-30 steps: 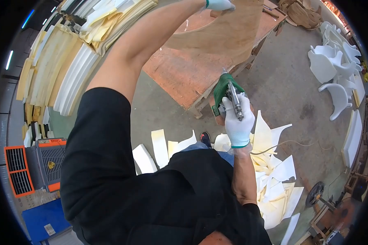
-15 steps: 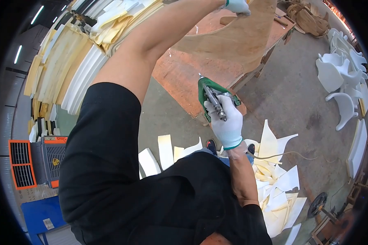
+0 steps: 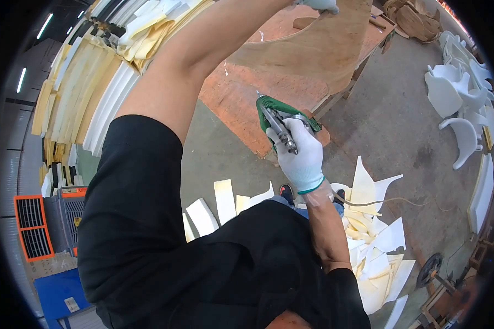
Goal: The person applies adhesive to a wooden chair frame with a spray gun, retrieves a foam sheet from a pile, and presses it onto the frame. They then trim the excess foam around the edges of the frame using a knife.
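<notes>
In a white glove, my right hand (image 3: 303, 159) is closed around a spray gun (image 3: 278, 125) with a green lower body and dark metal barrel. Its thin silver tip points up and left, over the near part of the reddish worktable (image 3: 241, 109). At the top edge, my gloved left hand (image 3: 323, 5) is partly cut off, its fingers closed on the edge of a thin, curved brown plywood panel (image 3: 313, 55). That panel rests on the worktable, beyond the spray gun's tip and apart from it.
White and yellowish foam offcuts (image 3: 376, 247) litter the floor around my feet. Stacked foam sheets (image 3: 77, 82) stand at the left, near an orange-and-grey air cooler (image 3: 35, 227). White chair-shaped pieces (image 3: 444, 93) sit at the right. A thin hose (image 3: 384, 202) trails from beside my right wrist.
My right hand has moved slightly left and up with the spray gun. My left hand stays at the plywood panel's edge. The view has shifted a little.
</notes>
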A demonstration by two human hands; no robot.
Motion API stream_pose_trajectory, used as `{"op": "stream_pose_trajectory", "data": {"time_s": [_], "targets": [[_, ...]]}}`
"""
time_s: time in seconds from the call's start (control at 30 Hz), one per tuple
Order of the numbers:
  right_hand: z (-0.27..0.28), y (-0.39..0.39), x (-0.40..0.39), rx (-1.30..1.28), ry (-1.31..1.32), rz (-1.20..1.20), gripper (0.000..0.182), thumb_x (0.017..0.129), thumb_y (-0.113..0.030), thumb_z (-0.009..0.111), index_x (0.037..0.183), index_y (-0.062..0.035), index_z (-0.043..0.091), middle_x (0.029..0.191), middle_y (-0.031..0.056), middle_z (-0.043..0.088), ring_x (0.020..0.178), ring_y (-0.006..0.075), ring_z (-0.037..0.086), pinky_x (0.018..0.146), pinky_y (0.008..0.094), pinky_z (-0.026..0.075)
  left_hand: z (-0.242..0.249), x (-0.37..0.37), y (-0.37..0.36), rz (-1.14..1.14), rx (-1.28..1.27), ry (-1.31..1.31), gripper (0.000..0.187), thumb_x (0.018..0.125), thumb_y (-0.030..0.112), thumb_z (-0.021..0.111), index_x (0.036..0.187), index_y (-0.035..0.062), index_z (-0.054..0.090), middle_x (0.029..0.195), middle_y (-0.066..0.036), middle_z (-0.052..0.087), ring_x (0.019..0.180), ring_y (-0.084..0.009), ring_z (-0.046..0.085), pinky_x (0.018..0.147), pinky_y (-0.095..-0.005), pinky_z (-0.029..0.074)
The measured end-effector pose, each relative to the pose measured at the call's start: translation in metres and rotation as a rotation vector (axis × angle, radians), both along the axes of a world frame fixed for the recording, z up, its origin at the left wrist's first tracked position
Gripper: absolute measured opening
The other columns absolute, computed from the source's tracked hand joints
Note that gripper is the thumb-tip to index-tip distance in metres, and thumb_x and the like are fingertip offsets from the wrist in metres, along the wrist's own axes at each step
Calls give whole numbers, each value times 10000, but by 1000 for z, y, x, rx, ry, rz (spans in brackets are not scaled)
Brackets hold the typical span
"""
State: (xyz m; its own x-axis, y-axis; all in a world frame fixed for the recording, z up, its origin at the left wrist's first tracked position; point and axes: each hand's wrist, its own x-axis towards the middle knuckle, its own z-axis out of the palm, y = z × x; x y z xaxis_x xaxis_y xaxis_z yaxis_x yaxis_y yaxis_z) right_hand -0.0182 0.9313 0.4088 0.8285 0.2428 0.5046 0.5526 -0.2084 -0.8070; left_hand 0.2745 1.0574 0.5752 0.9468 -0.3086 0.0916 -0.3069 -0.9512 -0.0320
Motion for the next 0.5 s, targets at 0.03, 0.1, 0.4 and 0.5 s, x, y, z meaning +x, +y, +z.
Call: {"op": "stream_pose_trajectory", "data": {"time_s": [0.03,0.1,0.4,0.5], "targets": [[0,2,1,2,-6,11,262,818,-119,799,977,-26,611,856,146,667,740,298,658,655,342,512,1,-1,0,-5,-10,8,336,662,435,693,682,108,769,716,-125,719,692,-281,695,674,-359,546],[0,5,1,-3,9,23,261,818,-114,797,979,-27,611,857,144,667,739,298,656,657,342,510,2,0,1,-9,-20,16,325,661,433,695,677,117,769,709,-123,718,690,-277,696,668,-355,545],[-8,-2,0,-13,9,31,251,819,-94,786,994,-27,618,869,133,670,754,283,659,678,331,510,3,0,-4,-27,-27,-3,321,673,420,696,689,108,770,706,-103,723,687,-261,697,672,-346,547],[-10,-11,-4,-34,50,8,240,828,-99,780,996,-29,623,864,128,669,760,268,667,684,322,513,7,-4,-4,11,-66,23,326,678,419,695,702,103,771,719,-105,726,698,-262,700,687,-348,549]]}}
